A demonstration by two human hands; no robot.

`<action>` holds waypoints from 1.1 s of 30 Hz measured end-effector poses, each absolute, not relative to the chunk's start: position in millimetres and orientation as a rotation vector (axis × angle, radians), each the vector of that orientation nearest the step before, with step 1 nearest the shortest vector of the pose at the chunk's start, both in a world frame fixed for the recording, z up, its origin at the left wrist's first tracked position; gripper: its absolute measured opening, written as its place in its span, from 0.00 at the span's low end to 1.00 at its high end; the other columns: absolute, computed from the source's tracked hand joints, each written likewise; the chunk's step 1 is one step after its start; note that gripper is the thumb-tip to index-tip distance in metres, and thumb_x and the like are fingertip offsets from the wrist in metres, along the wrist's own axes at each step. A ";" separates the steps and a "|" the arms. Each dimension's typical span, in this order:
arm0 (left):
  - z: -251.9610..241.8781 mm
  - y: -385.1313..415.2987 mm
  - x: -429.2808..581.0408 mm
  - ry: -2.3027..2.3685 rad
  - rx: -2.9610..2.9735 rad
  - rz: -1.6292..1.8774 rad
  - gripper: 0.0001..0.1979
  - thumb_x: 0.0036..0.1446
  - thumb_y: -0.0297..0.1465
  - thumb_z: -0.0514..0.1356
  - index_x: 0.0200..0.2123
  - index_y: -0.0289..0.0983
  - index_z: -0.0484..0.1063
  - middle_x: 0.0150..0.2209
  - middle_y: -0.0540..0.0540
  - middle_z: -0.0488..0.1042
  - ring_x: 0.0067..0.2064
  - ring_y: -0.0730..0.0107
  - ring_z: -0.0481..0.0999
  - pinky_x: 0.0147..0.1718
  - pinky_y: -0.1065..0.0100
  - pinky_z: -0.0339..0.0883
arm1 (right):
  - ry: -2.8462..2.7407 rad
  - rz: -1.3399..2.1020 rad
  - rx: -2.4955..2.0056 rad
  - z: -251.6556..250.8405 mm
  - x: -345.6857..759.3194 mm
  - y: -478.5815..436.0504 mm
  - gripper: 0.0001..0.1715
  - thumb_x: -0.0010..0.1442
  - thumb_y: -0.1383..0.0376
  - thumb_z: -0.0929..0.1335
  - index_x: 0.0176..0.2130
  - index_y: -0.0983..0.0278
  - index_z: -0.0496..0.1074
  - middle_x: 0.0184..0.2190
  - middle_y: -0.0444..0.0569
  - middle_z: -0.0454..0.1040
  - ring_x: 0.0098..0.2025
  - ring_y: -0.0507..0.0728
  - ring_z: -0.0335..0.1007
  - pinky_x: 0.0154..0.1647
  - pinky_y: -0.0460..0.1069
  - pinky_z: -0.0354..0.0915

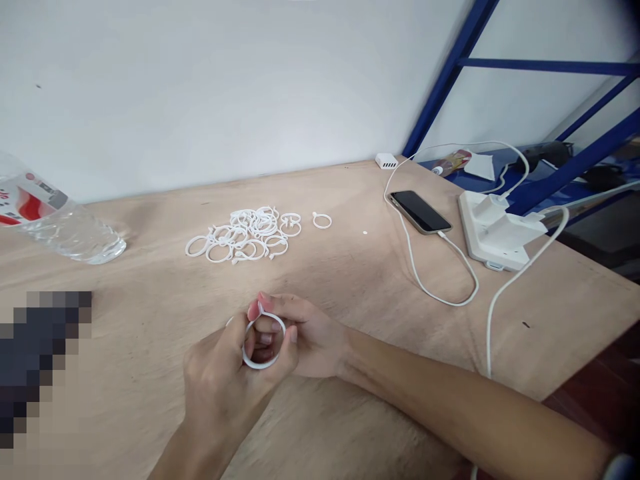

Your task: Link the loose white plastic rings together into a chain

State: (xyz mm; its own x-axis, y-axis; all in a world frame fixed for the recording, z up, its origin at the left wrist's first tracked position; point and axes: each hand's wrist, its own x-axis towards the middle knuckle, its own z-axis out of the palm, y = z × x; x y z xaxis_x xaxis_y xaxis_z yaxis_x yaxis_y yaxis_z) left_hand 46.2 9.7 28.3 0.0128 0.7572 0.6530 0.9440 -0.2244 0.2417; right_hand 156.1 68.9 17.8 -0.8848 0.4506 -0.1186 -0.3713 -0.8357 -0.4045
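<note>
Above the wooden table, both my hands grip one white plastic ring (259, 365) with a small tab at its top. My left hand (215, 373) is closed on the ring's left side and lower edge. At the tab, the fingertips of my right hand (320, 337) pinch together, and its other fingers curl behind the ring. A bit of white shows beside the left index finger, too small to make out. Farther back lies a heap of similar white rings (250, 230), tangled together. One single ring (323, 225) rests apart, just right of the heap.
A clear water bottle (75, 233) lies at the left. On the right are a phone (421, 212) with a white cable and a white power strip (490, 233) with chargers. A blue metal frame (450, 73) stands beyond the table's right edge. A blurred dark patch (35, 360) covers the lower left.
</note>
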 end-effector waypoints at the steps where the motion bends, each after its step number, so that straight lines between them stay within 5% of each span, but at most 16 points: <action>1: 27.0 10.3 44.8 -1.781 -2.020 -1.023 0.16 0.58 0.45 0.53 0.25 0.41 0.60 0.12 0.57 0.60 0.13 0.76 0.61 0.14 0.72 0.53 | -0.521 2.631 -0.297 18.9 155.9 70.0 0.13 0.60 0.60 0.67 0.28 0.65 0.73 0.17 0.40 0.60 0.27 0.50 0.65 0.36 0.46 0.62; 5: 23.2 15.4 32.0 -1.946 -1.992 -0.926 0.17 0.54 0.47 0.56 0.25 0.40 0.60 0.16 0.55 0.65 0.17 0.72 0.67 0.18 0.70 0.56 | -0.750 2.406 -0.506 22.8 157.0 80.2 0.14 0.61 0.57 0.65 0.33 0.65 0.74 0.21 0.41 0.62 0.29 0.51 0.64 0.37 0.48 0.62; 7: 22.6 20.2 21.8 -2.068 -1.980 -0.834 0.16 0.53 0.48 0.55 0.29 0.40 0.66 0.21 0.51 0.71 0.23 0.67 0.71 0.22 0.67 0.60 | -1.091 1.991 -0.746 21.7 160.6 89.0 0.13 0.61 0.59 0.64 0.35 0.65 0.74 0.24 0.43 0.67 0.29 0.51 0.63 0.36 0.48 0.61; 11: 18.3 31.1 -1.0 -2.099 -2.045 -0.758 0.20 0.54 0.45 0.52 0.43 0.40 0.71 0.37 0.43 0.77 0.39 0.53 0.74 0.37 0.56 0.67 | -1.739 0.920 -0.993 12.4 171.7 106.1 0.12 0.61 0.67 0.63 0.39 0.65 0.75 0.34 0.50 0.72 0.42 0.56 0.65 0.50 0.53 0.60; 17: 6.3 37.5 -20.0 -2.089 -2.221 -0.753 0.23 0.54 0.39 0.50 0.50 0.38 0.69 0.49 0.41 0.75 0.48 0.49 0.71 0.47 0.50 0.64 | -2.149 0.405 -1.236 1.4 173.6 107.3 0.25 0.59 0.68 0.64 0.56 0.65 0.65 0.53 0.58 0.62 0.55 0.62 0.55 0.58 0.59 0.56; 23: 16.1 34.9 -13.9 -2.176 -2.293 -0.932 0.19 0.54 0.45 0.53 0.42 0.42 0.74 0.37 0.46 0.77 0.42 0.56 0.74 0.45 0.54 0.64 | -2.243 0.327 -1.249 1.8 170.7 104.2 0.22 0.63 0.64 0.63 0.56 0.63 0.65 0.55 0.57 0.61 0.54 0.62 0.54 0.56 0.59 0.56; 27: 22.7 33.5 -14.5 -2.500 -2.188 -1.250 0.20 0.57 0.45 0.48 0.37 0.40 0.75 0.26 0.49 0.75 0.30 0.63 0.73 0.33 0.63 0.67 | -2.217 0.352 -1.217 2.0 171.5 105.8 0.13 0.63 0.64 0.64 0.47 0.62 0.70 0.54 0.55 0.62 0.53 0.61 0.56 0.54 0.58 0.58; 33: 26.7 35.0 -13.5 -2.791 -1.911 -1.534 0.20 0.51 0.43 0.55 0.44 0.40 0.72 0.15 0.55 0.67 0.18 0.70 0.67 0.20 0.70 0.62 | -2.222 0.383 -1.218 2.8 172.1 105.1 0.08 0.62 0.62 0.65 0.41 0.62 0.71 0.42 0.52 0.65 0.45 0.58 0.60 0.48 0.54 0.60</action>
State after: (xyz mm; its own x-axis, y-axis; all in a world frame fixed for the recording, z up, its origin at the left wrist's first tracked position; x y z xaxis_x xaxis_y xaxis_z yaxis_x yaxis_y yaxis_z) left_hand -13.5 35.0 26.7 -0.3531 0.9354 -0.0162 0.4879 0.1989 0.8500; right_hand 172.1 105.1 2.8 -0.4223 0.8387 0.3439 0.6750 0.5442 -0.4982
